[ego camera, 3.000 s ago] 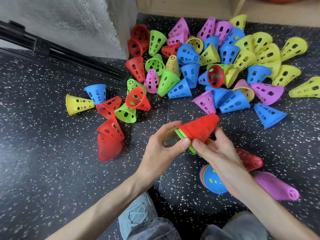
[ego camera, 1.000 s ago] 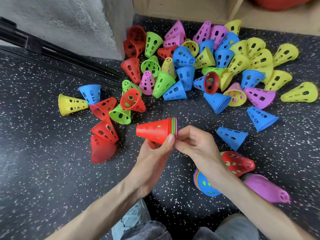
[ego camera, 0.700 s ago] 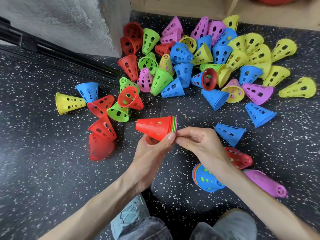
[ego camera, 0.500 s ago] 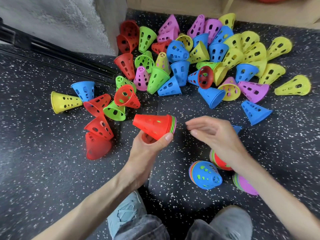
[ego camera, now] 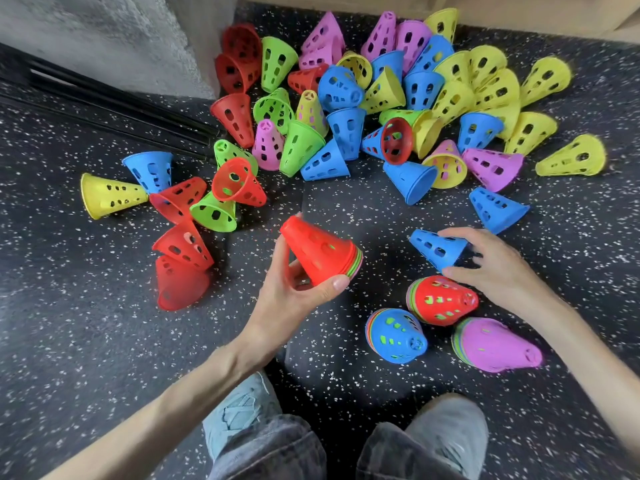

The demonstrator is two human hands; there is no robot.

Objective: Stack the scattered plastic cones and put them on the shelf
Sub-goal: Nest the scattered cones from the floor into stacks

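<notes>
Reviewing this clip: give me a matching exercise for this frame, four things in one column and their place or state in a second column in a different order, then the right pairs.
Things
1. red-topped stack
2. lone blue cone
3. blue-topped stack
4. pink-topped stack

Places or states
A. on the floor, nearest the right shoe
B. held off the floor in the left hand
C. lying on its side, the right hand closing on it
D. on the floor between the two arms, left of the pink-topped stack

Pairs: 1-B, 2-C, 3-D, 4-A
</notes>
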